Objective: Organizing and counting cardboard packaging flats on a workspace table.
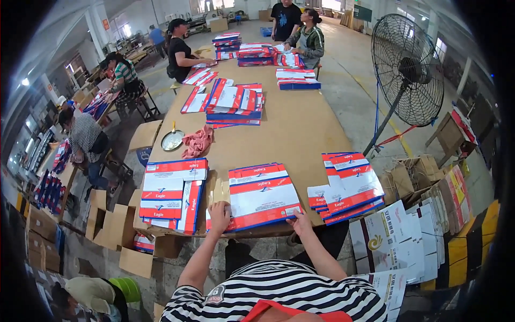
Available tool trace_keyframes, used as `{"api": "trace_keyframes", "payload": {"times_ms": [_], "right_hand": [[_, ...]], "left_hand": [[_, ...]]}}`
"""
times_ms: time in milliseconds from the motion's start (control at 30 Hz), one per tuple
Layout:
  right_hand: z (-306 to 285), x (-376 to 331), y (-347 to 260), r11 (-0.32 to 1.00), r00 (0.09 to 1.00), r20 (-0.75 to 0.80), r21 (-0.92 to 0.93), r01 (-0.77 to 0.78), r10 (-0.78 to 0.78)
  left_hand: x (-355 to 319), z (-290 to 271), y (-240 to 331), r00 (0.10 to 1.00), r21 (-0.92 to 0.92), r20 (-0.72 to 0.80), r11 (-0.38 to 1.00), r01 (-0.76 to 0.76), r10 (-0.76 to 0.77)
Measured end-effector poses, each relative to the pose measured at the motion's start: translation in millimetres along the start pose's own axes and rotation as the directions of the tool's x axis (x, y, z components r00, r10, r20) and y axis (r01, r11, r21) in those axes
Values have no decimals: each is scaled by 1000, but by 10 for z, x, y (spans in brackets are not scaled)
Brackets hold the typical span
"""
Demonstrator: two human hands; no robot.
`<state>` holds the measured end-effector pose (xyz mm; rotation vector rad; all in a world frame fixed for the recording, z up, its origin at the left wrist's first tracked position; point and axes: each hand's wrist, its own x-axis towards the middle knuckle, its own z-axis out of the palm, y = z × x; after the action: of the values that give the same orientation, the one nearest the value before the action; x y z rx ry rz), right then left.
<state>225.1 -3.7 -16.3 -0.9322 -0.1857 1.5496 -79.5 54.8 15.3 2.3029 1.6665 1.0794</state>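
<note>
A stack of flat red, white and blue printed cartons (262, 196) lies at the near edge of the long brown table (292, 129). My left hand (219, 212) rests on the stack's left near corner, fingers curled over its edge. My right hand (300, 219) pinches the right near corner of the top carton. To the left lies a second pile of the same cartons (173, 193). Another pile (348, 185) overhangs the table's right edge.
A pink rag (197, 142) and a round metal dish (173, 140) lie mid-table, with more carton stacks (233, 103) beyond. Several people sit or stand at the far end and left side. A black pedestal fan (407, 70) stands right. Cardboard boxes (115, 228) and white flat sheets (394, 239) crowd the floor.
</note>
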Motion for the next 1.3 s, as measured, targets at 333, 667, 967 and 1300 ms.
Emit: {"api": "trace_keyframes", "payload": {"times_ms": [333,667,967,1300], "right_hand": [[217,-102,-560,995,995,14,18,100,-100],[594,-439,-781,985,989,24,-93,148,-146],[744,-652,-901,965,969,17,-83,249,-248],[825,-1081,-1103,917,909,143,-23,399,-392]], "left_hand": [[564,-580,312,953,-390,287,921,19,102],[563,-857,435,870,-465,487,823,326,-69],[594,-1109,802,930,-298,363,953,57,58],[644,-1518,1222,949,-197,244,968,-152,199]]}}
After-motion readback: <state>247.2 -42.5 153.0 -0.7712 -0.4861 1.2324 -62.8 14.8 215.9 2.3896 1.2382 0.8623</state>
